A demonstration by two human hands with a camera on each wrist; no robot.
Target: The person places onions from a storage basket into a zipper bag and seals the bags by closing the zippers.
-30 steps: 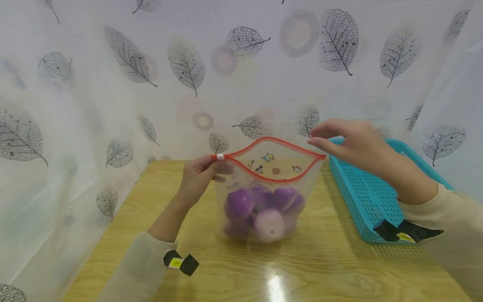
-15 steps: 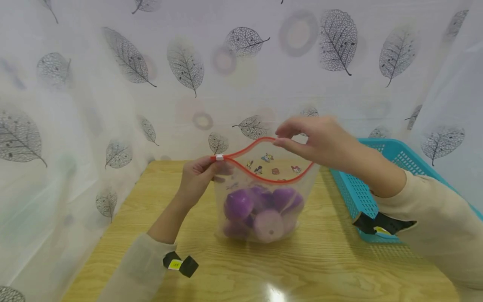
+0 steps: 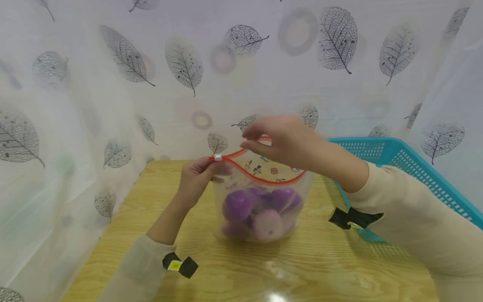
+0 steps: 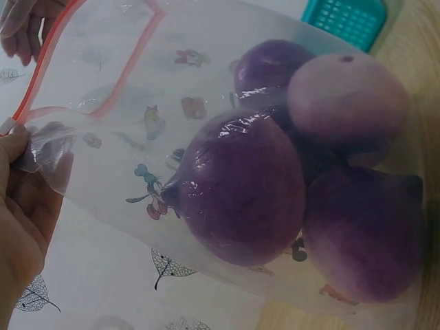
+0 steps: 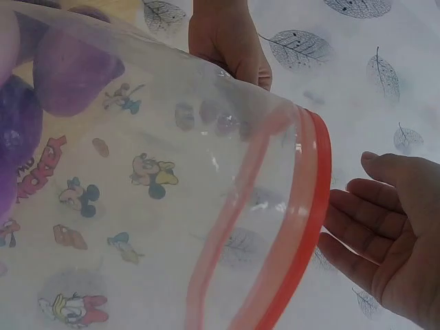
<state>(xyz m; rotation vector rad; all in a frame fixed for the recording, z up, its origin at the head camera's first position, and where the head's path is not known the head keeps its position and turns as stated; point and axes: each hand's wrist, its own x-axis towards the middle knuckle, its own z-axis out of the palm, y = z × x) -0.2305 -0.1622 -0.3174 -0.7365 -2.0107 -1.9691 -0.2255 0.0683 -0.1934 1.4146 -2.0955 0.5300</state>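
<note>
A clear zip bag [image 3: 234, 181] with a red rim and small cartoon prints stands upright on the wooden table, its mouth gaping. Inside lie several purple, onion-like bulbs [image 4: 240, 189], one of them paler [image 4: 347, 100]. My left hand [image 3: 194, 182] pinches the bag's left top corner, right beside the white slider [image 3: 218, 158]. Above the mouth hovers my right hand [image 3: 286, 138], holding nothing, its fingers relaxed and pointing left toward the slider. In the right wrist view its fingertips lie right at the red rim [image 5: 320, 179].
A turquoise perforated basket [image 3: 434, 178] stands on the right of the table, partly hidden by my right sleeve. Behind the table [image 3: 151, 201] hangs a whitish curtain [image 3: 241, 84] with a dark leaf print.
My right hand has swept left from the bag's right corner across its mouth, nearer the slider. The left hand keeps its pinch on the corner, and the bag stays in place.
</note>
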